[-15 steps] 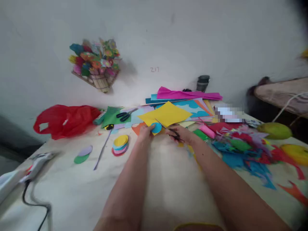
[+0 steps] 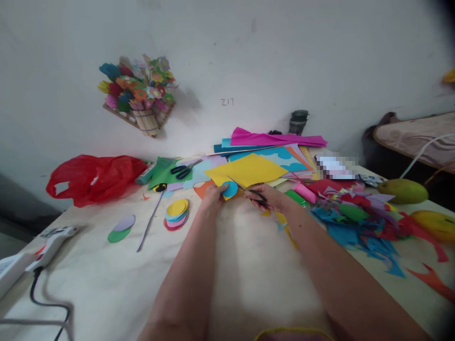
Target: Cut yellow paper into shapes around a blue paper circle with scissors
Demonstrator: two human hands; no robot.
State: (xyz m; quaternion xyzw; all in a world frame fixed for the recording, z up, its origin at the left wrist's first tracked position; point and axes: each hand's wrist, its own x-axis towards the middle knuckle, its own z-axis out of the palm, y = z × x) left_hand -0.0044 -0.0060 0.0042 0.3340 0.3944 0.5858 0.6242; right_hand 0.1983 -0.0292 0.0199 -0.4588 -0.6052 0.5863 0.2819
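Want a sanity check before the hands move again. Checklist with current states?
1. Blue circle held on yellow sheet by left hand: ok.
2. Scissors in right hand: ok.
3. Blades pointing away from left hand: not ok, they angle toward its side.
4. Blades touching the sheet: cannot tell.
5. Stacked circles apart from both hands: ok.
6. Circle edges in the stack lined up: not ok, they're offset.

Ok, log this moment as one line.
left hand: holds blue circle against yellow sheet | right hand: holds scissors, blades at sheet | stacked discs: on table, left side
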